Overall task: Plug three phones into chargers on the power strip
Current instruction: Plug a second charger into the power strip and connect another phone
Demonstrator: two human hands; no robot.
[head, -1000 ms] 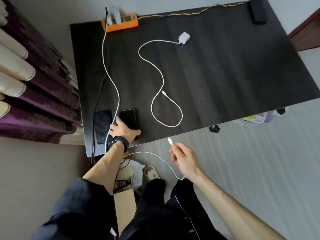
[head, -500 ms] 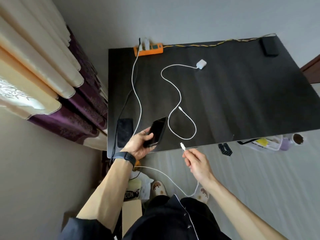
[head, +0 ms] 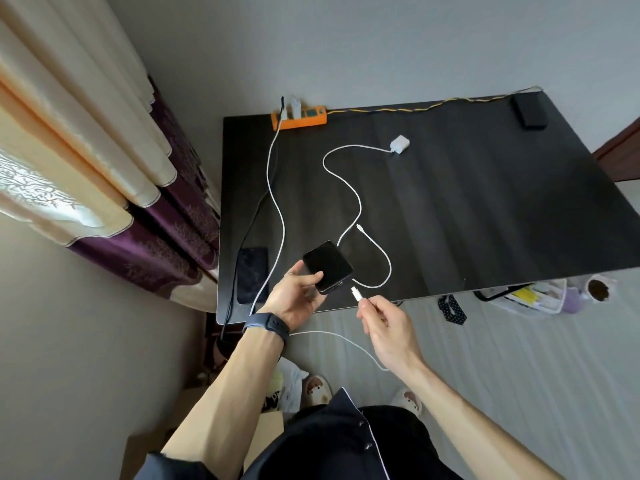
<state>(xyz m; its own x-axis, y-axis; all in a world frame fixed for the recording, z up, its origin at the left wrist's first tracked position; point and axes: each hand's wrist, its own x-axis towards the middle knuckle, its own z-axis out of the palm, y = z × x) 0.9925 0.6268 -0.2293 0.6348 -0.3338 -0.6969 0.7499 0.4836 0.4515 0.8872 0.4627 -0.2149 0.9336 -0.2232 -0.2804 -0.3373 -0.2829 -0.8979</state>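
Observation:
My left hand (head: 298,296) holds a black phone (head: 327,266) lifted above the near edge of the dark table (head: 485,220), its bottom end turned toward my right. My right hand (head: 384,323) pinches the white plug of a charging cable (head: 356,293), its tip a short gap from the phone's end. That cable runs up the table to the orange power strip (head: 299,116) at the far left corner. A second phone (head: 252,274) lies flat at the near left with a black cable at it. A third phone (head: 529,110) rests at the far right corner.
A loose white charger brick (head: 400,144) with its cable snaking across the table middle lies unplugged. Curtains (head: 104,168) hang to the left. A basket of supplies (head: 533,296) and a cup sit on the floor right of the table. A cardboard box is by my feet.
My left hand picked the black phone up off the table and turned its end toward my right hand. The right hand brought the cable plug up close to it.

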